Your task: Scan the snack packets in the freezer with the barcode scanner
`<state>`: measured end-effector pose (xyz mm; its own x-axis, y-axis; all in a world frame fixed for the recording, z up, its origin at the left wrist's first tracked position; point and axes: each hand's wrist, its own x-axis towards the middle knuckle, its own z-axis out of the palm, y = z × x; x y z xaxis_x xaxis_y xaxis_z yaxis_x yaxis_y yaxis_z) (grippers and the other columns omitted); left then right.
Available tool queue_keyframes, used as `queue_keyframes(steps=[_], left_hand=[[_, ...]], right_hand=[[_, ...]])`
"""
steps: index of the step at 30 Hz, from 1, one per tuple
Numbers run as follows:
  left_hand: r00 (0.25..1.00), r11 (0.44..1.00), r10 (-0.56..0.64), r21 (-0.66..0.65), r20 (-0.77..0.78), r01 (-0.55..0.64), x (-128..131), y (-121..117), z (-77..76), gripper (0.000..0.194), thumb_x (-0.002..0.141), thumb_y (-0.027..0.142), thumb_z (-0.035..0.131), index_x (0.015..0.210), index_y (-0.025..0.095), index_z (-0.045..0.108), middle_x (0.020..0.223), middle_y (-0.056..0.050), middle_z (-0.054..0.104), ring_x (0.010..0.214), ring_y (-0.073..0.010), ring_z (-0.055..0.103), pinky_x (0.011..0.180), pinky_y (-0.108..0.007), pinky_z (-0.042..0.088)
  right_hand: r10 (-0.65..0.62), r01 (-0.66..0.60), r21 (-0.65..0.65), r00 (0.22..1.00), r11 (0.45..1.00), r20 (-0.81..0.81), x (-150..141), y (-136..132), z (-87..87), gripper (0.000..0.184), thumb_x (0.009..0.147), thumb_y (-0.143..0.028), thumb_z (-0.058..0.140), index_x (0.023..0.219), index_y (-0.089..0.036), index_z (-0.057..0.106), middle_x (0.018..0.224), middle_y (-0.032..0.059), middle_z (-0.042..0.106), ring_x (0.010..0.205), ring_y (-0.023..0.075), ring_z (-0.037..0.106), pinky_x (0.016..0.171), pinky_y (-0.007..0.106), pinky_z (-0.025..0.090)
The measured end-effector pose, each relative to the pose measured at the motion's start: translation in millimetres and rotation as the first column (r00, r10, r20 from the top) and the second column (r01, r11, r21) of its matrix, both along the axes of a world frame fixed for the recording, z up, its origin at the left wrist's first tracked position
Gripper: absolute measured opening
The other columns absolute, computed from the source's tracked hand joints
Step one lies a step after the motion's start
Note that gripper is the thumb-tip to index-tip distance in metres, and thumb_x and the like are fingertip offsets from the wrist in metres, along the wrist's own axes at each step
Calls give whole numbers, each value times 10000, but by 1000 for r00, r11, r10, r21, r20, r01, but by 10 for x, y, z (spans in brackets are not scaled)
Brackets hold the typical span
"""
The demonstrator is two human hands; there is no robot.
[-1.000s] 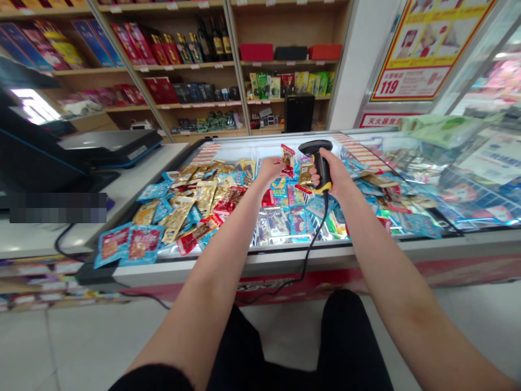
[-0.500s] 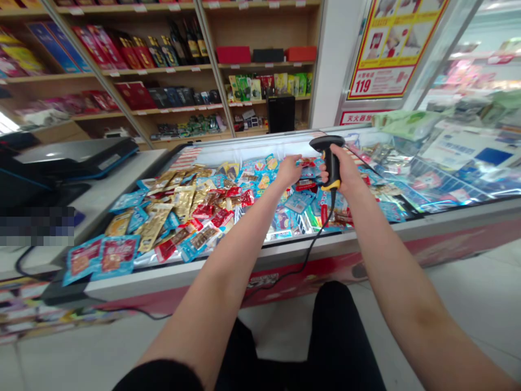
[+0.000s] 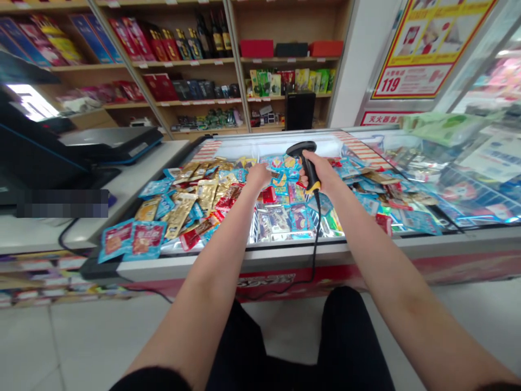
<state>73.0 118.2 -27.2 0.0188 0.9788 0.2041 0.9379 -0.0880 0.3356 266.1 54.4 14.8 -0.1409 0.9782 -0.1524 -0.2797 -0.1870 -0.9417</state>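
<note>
My right hand (image 3: 321, 172) is wrapped around the grip of a black and yellow barcode scanner (image 3: 311, 171), its head tilted over the freezer chest. The scanner's cord hangs down across the chest's front rim. To its left, my left hand (image 3: 259, 176) has its fingers closed on a small snack packet (image 3: 277, 175), mostly hidden by the fingers. Gold, red and blue snack packets (image 3: 207, 193) are heaped to the left of my left hand. Another heap of packets (image 3: 378, 187) lies beyond my right wrist. Between my arms, wrapped goods (image 3: 274, 221) show under the glass.
The freezer chest (image 3: 228, 253) stands before my knees. At left is a counter (image 3: 140, 184) with a scale (image 3: 122, 144). Bags and boxes lie on the chest's right end. Shelves (image 3: 187, 62) with bottles and gift boxes line the back.
Both hands have moved left over the chest, the scanner along with my right hand. My left hand has drawn a packet away from the right-hand heap. The view has turned left.
</note>
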Motion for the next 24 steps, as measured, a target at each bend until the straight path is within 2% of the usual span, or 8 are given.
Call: queue_keyframes(steps=[4, 7, 11, 14, 16, 18, 21, 24], left_hand=[[994, 999, -26, -33, -110, 23, -87, -25, -34, 535, 909, 324, 439, 1423, 189, 498, 1338, -135, 623, 1253, -275, 567, 1047, -345, 405], [991, 999, -13, -47, -133, 6, -63, -31, -50, 584, 901, 400, 480, 1455, 219, 450, 1319, -130, 639, 1260, -307, 555, 1026, -384, 422], [997, 999, 10, -39, -77, -13, -68, 60, -78, 626, 807, 436, 627, 1388, 229, 522, 1292, -134, 651, 1238, -329, 564, 997, -390, 441], [997, 1000, -3, -9, 81, 4, -103, 138, -78, 688, 684, 344, 753, 1332, 205, 569, 1261, -121, 666, 1209, -305, 583, 989, -350, 447], [973, 999, -21, 34, 231, 14, -127, 163, -64, 641, 664, 258, 753, 1282, 178, 601, 1172, -97, 701, 1133, -272, 623, 953, -319, 464], [923, 998, -27, 64, 384, 2, -151, 172, -48, 450, 712, 219, 694, 1157, 157, 663, 972, -65, 734, 962, -234, 673, 870, -300, 491], [824, 993, -4, 98, 567, -62, -187, 191, -47, 130, 756, 218, 648, 859, 155, 693, 714, -32, 685, 735, -188, 651, 743, -282, 497], [718, 980, 29, 122, 695, -158, -216, 232, -71, 90, 726, 223, 689, 698, 175, 618, 630, -6, 626, 674, -161, 608, 700, -271, 491]], right_hand=[[30, -29, -12, 999, 1000, 42, -278, 96, -82, 303, 961, -438, 537, 787, -191, 515, 501, -15, 555, 346, 103, 487, 322, 203, 399], [54, -53, -16, 998, 998, 40, -369, 118, -136, 296, 979, -413, 507, 786, -189, 518, 488, -18, 543, 340, 103, 484, 320, 202, 392], [34, -32, -19, 998, 999, 62, -365, 118, -153, 297, 977, -416, 517, 781, -193, 512, 486, -16, 551, 337, 103, 478, 322, 202, 397], [1, -2, 8, 997, 1000, 76, -344, 104, -129, 317, 954, -465, 556, 792, -196, 514, 497, -18, 557, 345, 99, 485, 326, 191, 399], [-6, 4, 31, 996, 1000, 84, -335, 91, -115, 335, 941, -490, 574, 793, -196, 514, 502, -18, 559, 347, 96, 488, 329, 187, 401], [2, -6, 53, 997, 999, 81, -328, 77, -114, 336, 940, -491, 577, 796, -194, 513, 507, -17, 561, 347, 95, 489, 329, 187, 402], [22, -27, 71, 997, 997, 74, -318, 56, -127, 315, 951, -463, 565, 800, -191, 516, 512, -16, 560, 344, 96, 486, 319, 193, 397], [43, -51, 83, 995, 995, 85, -312, 35, -135, 289, 950, -439, 570, 815, -187, 529, 525, -14, 565, 348, 98, 486, 314, 200, 398]])
